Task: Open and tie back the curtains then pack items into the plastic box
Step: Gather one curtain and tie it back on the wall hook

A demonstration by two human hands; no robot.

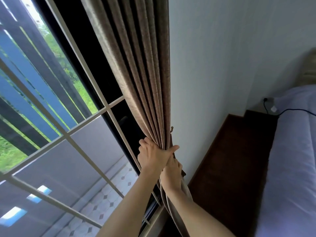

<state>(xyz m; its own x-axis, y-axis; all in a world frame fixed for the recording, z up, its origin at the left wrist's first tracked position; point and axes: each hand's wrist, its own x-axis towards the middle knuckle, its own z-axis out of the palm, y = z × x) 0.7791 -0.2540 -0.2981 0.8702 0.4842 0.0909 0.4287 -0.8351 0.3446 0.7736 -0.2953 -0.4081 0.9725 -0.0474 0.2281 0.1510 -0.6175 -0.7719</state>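
Your left hand [153,155] is gripping the gathered curtain [142,79] against the wall; your right hand [172,170] is reaching behind, its grasp hidden. Keep squeezing the pleats tight just below the hook [171,128] while tying

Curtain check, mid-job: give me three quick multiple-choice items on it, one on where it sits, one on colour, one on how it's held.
1. The curtain is gathered against:
A the wall by the window's right edge
B the window's middle
C the bed

2. Its colour:
A white
B grey-brown
C blue

3. The left hand is:
A hanging idle
B flat on the glass
C gripping the gathered folds

Answers:
1 A, folds bunched beside the wall.
2 B, taupe fabric.
3 C, fingers and thumb wrap the bundle.
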